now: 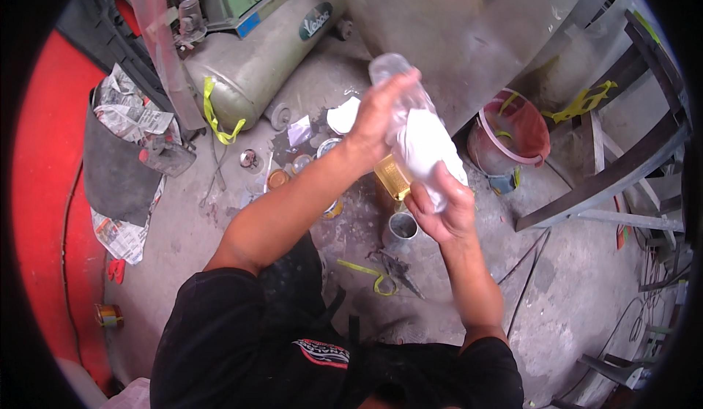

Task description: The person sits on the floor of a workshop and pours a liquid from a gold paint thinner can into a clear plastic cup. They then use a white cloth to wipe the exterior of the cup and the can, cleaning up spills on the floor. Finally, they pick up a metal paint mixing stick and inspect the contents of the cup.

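Held up at the centre is a clear plastic container (389,68) with a soft white cloth or similar white material (428,142) along its side. My left hand (377,112) grips the container's upper part. My right hand (447,204) is closed on the lower end of the white material. Beneath them are a gold rectangular tin (393,176) and an open grey metal can (403,230). Small lidded tubs (278,179) and white paper pieces (343,114) lie to the left on the floor, beside a dark tool (395,270) and yellow tape (355,266) lower down.
A compressor tank (256,65) stands at upper left, near newspapers and a dark sheet (121,167) by a red panel (40,189). A pink bucket (512,127) and metal frame (586,182) are at right. Hoses (538,251) cross the concrete floor.
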A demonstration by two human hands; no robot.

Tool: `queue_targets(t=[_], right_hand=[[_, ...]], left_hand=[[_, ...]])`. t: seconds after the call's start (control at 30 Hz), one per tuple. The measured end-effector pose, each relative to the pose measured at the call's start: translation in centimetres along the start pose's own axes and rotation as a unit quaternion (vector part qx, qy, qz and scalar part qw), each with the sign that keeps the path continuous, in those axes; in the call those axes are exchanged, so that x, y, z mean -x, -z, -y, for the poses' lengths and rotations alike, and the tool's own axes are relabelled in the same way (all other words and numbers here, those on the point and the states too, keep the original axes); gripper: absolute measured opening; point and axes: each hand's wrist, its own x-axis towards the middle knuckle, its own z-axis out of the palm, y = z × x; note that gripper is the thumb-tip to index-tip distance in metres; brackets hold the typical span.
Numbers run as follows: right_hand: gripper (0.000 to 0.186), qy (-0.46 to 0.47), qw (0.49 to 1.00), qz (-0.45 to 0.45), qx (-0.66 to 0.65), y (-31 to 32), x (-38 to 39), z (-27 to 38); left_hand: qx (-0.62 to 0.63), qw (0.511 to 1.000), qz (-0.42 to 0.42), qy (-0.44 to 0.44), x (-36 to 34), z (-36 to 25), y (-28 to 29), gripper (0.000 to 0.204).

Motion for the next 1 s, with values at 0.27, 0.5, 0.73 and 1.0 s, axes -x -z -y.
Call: queue_targets(t=[0.27,0.5,0.73,1.0], right_hand=[[0.059,0.179,0.975,-0.037,0.128,-0.2,0.4,5.2],[0.040,0.201,0.894,-0.180,0.358,0.0,0.7,6.4],[0.035,0.309,0.818,-0.182,0.449,-2.2,-0.4,2.7],[0.030,0.482,0.470,-0.219,0.706,-0.5,-2.3,-0.8]], left_hand=[[0.209,0.977,-0.020,0.046,0.9,-5.6,1.4,0.059],[0.122,0.987,-0.092,0.057,-0.4,-3.5,1.3,0.055],[0.087,0.991,-0.098,0.042,0.3,-0.6,0.6,0.064],[0.050,0.986,-0.161,0.004,1.9,1.8,-2.0,0.049]])
